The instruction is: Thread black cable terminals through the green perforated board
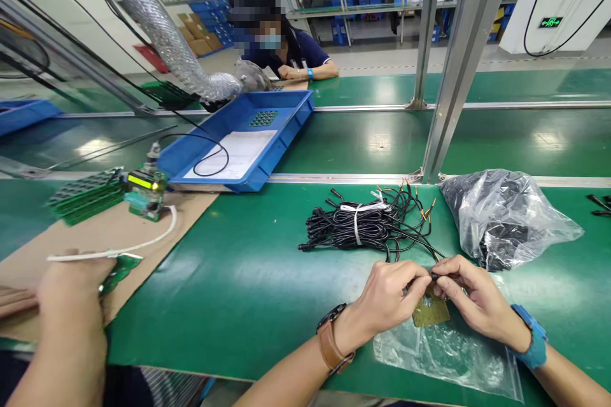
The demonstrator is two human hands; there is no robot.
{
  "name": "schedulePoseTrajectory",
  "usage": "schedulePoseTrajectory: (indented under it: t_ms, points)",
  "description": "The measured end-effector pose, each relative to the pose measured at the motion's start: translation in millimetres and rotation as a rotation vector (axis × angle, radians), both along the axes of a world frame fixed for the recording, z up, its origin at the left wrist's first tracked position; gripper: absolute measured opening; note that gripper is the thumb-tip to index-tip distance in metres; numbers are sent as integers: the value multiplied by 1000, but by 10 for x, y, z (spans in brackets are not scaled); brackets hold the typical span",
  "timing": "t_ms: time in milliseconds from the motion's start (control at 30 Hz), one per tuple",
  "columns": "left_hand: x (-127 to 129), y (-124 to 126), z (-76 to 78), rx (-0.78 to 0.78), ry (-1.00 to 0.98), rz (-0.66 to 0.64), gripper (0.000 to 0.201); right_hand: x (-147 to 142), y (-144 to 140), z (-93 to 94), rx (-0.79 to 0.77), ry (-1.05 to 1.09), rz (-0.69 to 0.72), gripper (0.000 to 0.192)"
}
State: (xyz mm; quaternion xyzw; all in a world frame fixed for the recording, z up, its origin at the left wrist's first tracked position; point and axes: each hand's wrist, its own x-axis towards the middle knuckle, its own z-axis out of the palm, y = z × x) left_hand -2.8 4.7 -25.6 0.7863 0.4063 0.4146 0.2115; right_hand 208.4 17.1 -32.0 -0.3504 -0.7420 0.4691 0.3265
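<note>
We held both hands together low over the green counter [248, 280]. Our left hand [389, 297] pinched a thin black wire [420, 248] at its end, fingers closed on it, and our right hand [470, 296] met it from the other side, its fingertips closed on the same wire end. Just under the fingers a small yellowish board [432, 311] hung between the two hands, touching them; we could not tell which hand bore it. Beneath lay a clear bag [449, 356], flat on the counter. The wire ran back to a bundle [363, 226] of black cables tied with a white band, lying just beyond our hands. Right of the bundle sat a second bag [506, 216], crumpled and full of dark cables. A brown watch strap was on our left wrist and a blue band on the right.

At the far left another person's hand [71, 292] rested on a sheet of cardboard [109, 229], beside a white cable [143, 245] that led to a small green device [146, 191] with a lit display. A stack of green boards [86, 194] lay beside it. Behind stood a blue tray [286, 133] holding a white sheet and a black loop of wire. Across the line, another person leaned on the far counter.
</note>
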Motion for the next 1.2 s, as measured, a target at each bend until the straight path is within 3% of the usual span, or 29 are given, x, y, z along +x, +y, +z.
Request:
schedulePoseTrajectory:
  t_ms: [100, 233, 367, 433, 500, 600, 867, 1067, 1200]
  points:
    - [-4, 6, -16, 9, 8, -7, 20, -7, 3, 1, -47, 5, 2, 16]
    - [-3, 6, -51, -38, 7, -20, 17, -18, 36, 79, 129, -82, 24, 14]
    - [-21, 7, -22, -174, -36, -71, 7, 5, 70, 119, 176, -125, 0, 13]
    - [-42, 22, 6, -262, -57, -106, 18, 27, 78, 104, 156, -129, -34, 13]
    - [-60, 44, 19, -295, -61, -93, 17, 42, 82, 83, 141, -129, -43, 12]
    - [-64, 68, -6, -227, -48, -36, 3, 32, 75, 76, 132, -114, -42, 12]
    - [-18, 24, -148, -43, -2, -8, 14, -104, 7, 60, 207, -32, 0, 11]
    - [-70, 66, -168, -19, 174, -64, 20, -111, 18, -48, 235, -100, 47, 13]
    - [-101, 119, -96, -134, 114, -131, 10, -85, 43, -40, 202, -89, -19, 12]
